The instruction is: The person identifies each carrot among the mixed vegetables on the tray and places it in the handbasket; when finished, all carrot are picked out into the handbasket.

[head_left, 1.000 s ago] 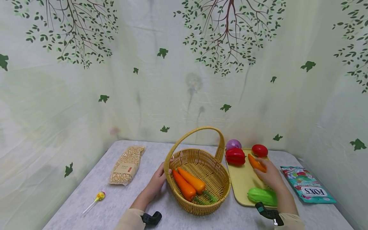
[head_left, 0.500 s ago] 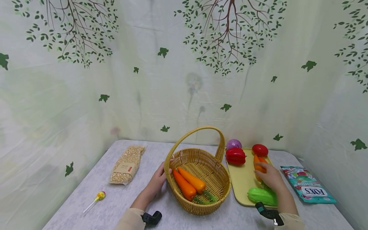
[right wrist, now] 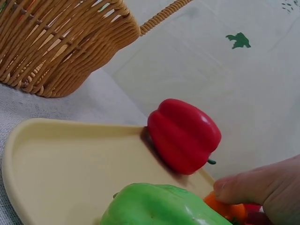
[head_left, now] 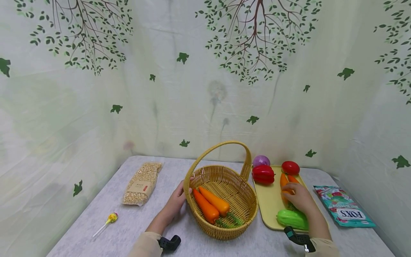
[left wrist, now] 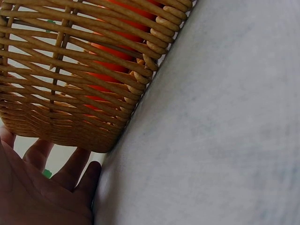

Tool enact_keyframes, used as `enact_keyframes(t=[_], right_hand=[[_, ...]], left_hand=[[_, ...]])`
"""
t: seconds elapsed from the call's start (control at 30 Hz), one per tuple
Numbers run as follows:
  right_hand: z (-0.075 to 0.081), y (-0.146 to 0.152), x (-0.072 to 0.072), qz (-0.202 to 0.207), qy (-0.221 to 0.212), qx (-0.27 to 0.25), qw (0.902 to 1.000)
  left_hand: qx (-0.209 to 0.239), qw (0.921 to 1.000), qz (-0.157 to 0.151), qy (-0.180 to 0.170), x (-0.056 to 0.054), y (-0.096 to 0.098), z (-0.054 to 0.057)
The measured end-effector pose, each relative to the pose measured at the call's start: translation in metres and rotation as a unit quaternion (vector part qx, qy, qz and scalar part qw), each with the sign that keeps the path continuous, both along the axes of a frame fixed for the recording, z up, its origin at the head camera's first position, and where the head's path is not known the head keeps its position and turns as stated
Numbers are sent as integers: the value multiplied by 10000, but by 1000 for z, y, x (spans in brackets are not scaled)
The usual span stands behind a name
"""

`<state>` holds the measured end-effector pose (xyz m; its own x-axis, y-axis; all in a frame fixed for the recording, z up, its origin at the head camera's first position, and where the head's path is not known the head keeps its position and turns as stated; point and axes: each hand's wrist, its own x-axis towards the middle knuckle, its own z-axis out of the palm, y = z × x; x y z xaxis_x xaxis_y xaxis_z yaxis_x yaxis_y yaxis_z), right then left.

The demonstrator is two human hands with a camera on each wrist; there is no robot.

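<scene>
My left hand (head_left: 177, 200) holds the rim of a wicker basket (head_left: 247, 217) below its handle, thumb over the edge; in the left wrist view its fingers (left wrist: 70, 171) lie along the outer wall. Two orange toy carrots (head_left: 218, 201) with green tops lie inside. On a yellow tray (head_left: 268, 210) at the right, my right hand (head_left: 300, 196) grips another carrot (head_left: 284, 179), partly covered by the fingers. A further carrot (head_left: 293, 178) lies close beside it. In the right wrist view, the thumb (right wrist: 234, 187) presses on orange carrot.
The tray also bears a red bell pepper (head_left: 263, 174), a red tomato-like piece (head_left: 290, 167) and a green vegetable (head_left: 292, 219). Behind it sits a purple round piece (head_left: 261, 160). A teal FOX'S bag (head_left: 345, 207) lies right; a kernel bag (head_left: 141, 185) and lollipop (head_left: 111, 218) lie left.
My right hand has shifted slightly left on the tray with the carrot, and a second carrot now shows beside it. My left hand and the basket have stayed put.
</scene>
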<state>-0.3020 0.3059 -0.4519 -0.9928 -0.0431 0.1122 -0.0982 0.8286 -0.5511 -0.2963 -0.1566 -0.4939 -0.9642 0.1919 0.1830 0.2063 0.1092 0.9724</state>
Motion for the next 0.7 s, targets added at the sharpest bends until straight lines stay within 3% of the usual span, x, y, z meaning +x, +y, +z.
enact_keyframes(t=[0.4, 0.7], right_hand=[[-4, -1, -1, -170, -505, -51, 9986], [-3, -1, 1, -281, -459, -105, 9985]], left_hand=[[12, 10000, -22, -21, 0, -1, 0], [37, 10000, -31, -12, -1, -1, -1]])
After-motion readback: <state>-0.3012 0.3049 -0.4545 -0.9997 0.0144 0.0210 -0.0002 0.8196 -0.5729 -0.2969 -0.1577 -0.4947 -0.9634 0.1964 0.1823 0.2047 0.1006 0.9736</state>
